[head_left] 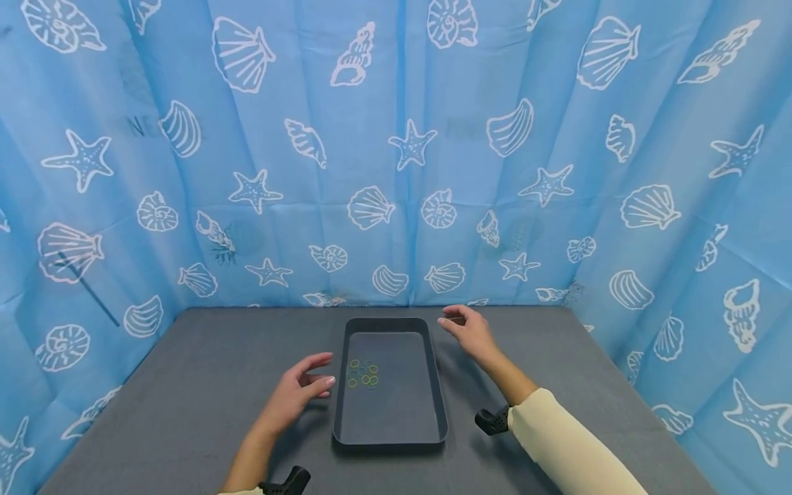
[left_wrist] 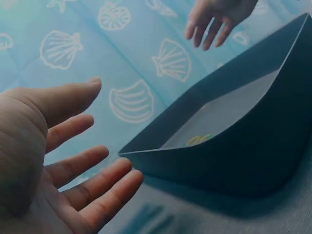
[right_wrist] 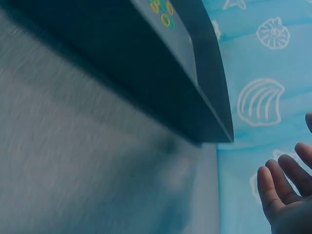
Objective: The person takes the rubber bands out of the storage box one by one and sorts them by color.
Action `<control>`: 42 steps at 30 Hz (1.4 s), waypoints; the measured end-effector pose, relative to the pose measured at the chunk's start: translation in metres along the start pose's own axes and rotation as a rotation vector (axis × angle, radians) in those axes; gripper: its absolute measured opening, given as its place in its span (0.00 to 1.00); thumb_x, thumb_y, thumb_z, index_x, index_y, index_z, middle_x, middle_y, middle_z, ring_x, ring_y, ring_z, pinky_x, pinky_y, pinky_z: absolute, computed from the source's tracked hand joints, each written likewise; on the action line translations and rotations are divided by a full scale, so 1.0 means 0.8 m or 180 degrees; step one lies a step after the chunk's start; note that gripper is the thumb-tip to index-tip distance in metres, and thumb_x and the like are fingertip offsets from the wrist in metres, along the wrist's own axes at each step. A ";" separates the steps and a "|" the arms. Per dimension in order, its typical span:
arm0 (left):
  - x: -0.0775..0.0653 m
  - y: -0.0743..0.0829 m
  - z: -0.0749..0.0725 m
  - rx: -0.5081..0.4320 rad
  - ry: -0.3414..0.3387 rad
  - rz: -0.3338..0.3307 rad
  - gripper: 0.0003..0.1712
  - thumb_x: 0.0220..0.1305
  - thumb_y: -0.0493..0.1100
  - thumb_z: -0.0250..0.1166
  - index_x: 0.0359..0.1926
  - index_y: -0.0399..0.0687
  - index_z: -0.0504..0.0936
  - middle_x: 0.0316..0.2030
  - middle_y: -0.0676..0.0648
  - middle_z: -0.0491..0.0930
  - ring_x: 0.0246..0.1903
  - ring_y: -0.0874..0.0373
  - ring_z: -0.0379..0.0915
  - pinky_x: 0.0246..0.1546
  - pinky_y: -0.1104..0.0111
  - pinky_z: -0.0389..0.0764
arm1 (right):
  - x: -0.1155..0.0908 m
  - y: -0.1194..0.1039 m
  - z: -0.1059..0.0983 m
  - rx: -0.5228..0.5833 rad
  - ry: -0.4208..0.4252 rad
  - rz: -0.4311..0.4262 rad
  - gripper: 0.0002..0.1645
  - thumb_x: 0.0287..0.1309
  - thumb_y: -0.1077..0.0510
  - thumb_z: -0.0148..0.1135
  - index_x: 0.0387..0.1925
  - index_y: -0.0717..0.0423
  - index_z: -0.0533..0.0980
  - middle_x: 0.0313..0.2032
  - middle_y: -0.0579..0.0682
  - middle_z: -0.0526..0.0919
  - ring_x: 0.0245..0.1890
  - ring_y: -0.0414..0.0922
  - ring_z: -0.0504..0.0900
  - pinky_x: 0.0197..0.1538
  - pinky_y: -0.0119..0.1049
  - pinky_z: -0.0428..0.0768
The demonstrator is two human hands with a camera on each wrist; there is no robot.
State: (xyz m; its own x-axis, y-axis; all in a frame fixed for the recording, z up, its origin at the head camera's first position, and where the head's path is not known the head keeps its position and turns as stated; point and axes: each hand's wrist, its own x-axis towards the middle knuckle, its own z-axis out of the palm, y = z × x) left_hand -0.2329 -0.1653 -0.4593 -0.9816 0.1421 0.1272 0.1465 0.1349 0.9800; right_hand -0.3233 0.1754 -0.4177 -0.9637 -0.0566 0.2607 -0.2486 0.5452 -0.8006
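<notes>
- My left hand (head_left: 302, 383) is just beside the long left wall of the dark tray (head_left: 402, 405), level with its middle; a narrow gap shows between them.
- Left fingers (left_wrist: 105, 180): spread apart, lightly bent, thumb standing off from the rest. Nothing held.
- My right hand (head_left: 473, 334) is near the tray's far right corner, outside the wall and not touching it. It hangs above the desk (head_left: 247, 344), its shadow falling below.
- Right fingers (right_wrist: 268, 187): loosely curved, small gaps between some of them, nothing held. The hand is cut off by the edge of its wrist view.
- Small rings (head_left: 370, 379) lie in the tray, on its floor, toward the left wall and nearest my left hand. Yellow and green ones stand out; fainter bluish ones lie among them. Some overlap; too small for a sure count.
- Tray sits flat on the grey desk, long sides running away from me.
- Pale sleeve (head_left: 559, 426) on my right arm; a black device (head_left: 492, 421) at that wrist.
- Behind the desk hangs a blue curtain (head_left: 408, 89) printed with white shells and starfish, folds running down.
</notes>
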 end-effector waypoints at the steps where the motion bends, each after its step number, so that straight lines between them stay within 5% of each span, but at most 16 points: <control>1: 0.001 -0.002 0.002 -0.0004 -0.0009 -0.0014 0.26 0.66 0.36 0.63 0.64 0.36 0.71 0.63 0.33 0.68 0.51 0.44 0.76 0.43 0.58 0.82 | 0.001 -0.003 0.003 0.0016 -0.0017 0.0012 0.20 0.64 0.55 0.63 0.54 0.61 0.76 0.50 0.58 0.81 0.51 0.54 0.79 0.49 0.49 0.78; 11: 0.008 -0.020 0.013 -0.0060 0.0066 -0.0289 0.28 0.65 0.39 0.65 0.65 0.37 0.70 0.61 0.31 0.69 0.46 0.46 0.77 0.43 0.55 0.82 | 0.011 -0.028 0.048 0.0131 -0.0173 0.0025 0.17 0.62 0.57 0.65 0.51 0.60 0.78 0.46 0.54 0.82 0.47 0.51 0.81 0.44 0.44 0.81; 21: 0.008 -0.030 0.013 -0.0014 -0.0117 -0.0471 0.29 0.65 0.42 0.66 0.65 0.38 0.71 0.60 0.33 0.69 0.45 0.48 0.77 0.47 0.52 0.79 | 0.012 -0.040 0.082 0.0197 -0.0414 -0.0052 0.18 0.62 0.57 0.65 0.50 0.63 0.78 0.42 0.52 0.82 0.40 0.47 0.81 0.39 0.40 0.81; 35: 0.011 -0.042 0.011 -0.0087 -0.0235 -0.0483 0.30 0.63 0.39 0.67 0.66 0.41 0.70 0.61 0.31 0.68 0.47 0.46 0.78 0.47 0.55 0.80 | 0.015 -0.043 0.118 0.0336 -0.0960 -0.0083 0.18 0.63 0.61 0.63 0.52 0.66 0.76 0.40 0.54 0.82 0.40 0.53 0.81 0.40 0.46 0.82; 42: 0.011 -0.043 0.015 -0.0084 -0.0215 -0.0465 0.30 0.63 0.39 0.68 0.65 0.42 0.71 0.61 0.32 0.69 0.47 0.47 0.78 0.47 0.56 0.80 | 0.014 -0.032 0.135 0.0286 -0.1065 -0.0039 0.19 0.62 0.61 0.63 0.52 0.67 0.76 0.40 0.54 0.83 0.37 0.52 0.82 0.37 0.38 0.81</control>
State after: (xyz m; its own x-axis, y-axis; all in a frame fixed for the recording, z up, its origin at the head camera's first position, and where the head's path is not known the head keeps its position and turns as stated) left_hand -0.2451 -0.1572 -0.4935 -0.9817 0.1885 -0.0266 -0.0013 0.1333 0.9911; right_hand -0.3383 0.0703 -0.4528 -0.9353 -0.3420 0.0912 -0.2536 0.4677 -0.8467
